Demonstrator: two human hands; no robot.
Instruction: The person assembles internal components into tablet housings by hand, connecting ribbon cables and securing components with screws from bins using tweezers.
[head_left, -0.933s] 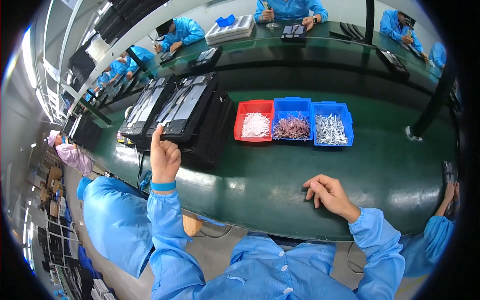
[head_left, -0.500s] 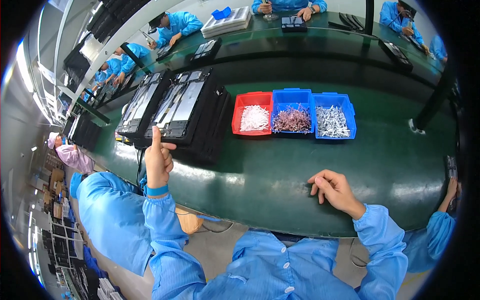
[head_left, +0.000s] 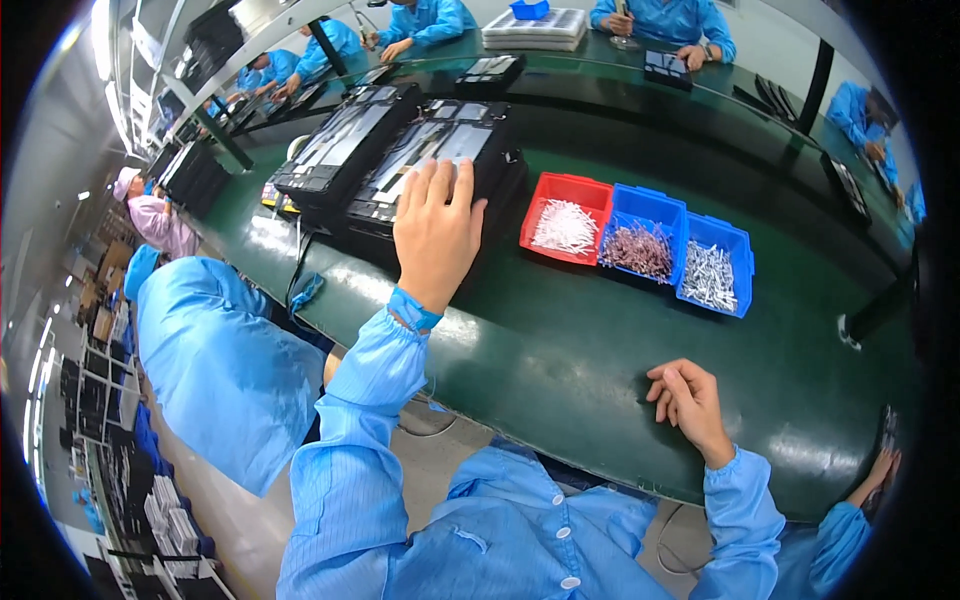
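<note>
My left hand (head_left: 437, 235) is spread palm down, its fingers over the front stack of black trays holding flat electronic assemblies (head_left: 425, 150). Whether the fingertips touch the top assembly I cannot tell. A blue band (head_left: 414, 311) circles that wrist. My right hand (head_left: 688, 398) is loosely curled just over the green table (head_left: 560, 370), fingers partly apart and nothing visible in them. Ahead of it three bins stand in a row: a red bin (head_left: 527, 222) of small white pieces (head_left: 565, 227), a blue bin (head_left: 650, 192) of brownish-pink pieces (head_left: 638, 249), and a blue bin (head_left: 744, 262) of silvery pieces (head_left: 711, 278).
A second tray stack (head_left: 345, 140) stands left of the first. To my left a person in blue (head_left: 220, 350) leans beside the table. Several people in blue work across the far bench. A dark post (head_left: 880, 300) rises at the right; a co-worker's hand (head_left: 884, 468) is near the right edge.
My left hand has gone from pointing with one finger to lying spread over the front stack. My right hand stays loosely curled. The whole view has shifted and tilted.
</note>
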